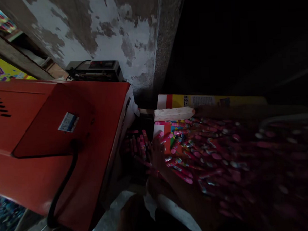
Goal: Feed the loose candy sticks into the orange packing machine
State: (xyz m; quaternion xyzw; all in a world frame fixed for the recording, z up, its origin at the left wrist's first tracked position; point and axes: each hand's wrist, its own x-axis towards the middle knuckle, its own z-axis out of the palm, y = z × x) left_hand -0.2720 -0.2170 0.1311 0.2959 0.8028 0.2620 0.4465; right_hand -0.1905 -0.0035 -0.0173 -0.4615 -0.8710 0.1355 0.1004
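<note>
My right hand (pixel 158 156) reaches in from the lower right, fingers spread, at the left edge of a big heap of pink tubes (pixel 214 153) with rounded pink caps. A smaller group of pink tubes (pixel 138 145) lies just left of its fingertips, in a dark gap. Nothing can be made out in its grasp, though the light is dim. My left hand does not show. Under the heap, a printed red, white and yellow sheet or box (pixel 167 128) is partly visible.
A red metal machine (pixel 92 104) with a black cable (pixel 62 191) fills the left side. Behind it, a grey device (pixel 95 68) stands by the peeling wall (pixel 109 32). A pale wrapped bar (pixel 173 113) borders the heap. A yellow printed box (pixel 232 100) lies beyond.
</note>
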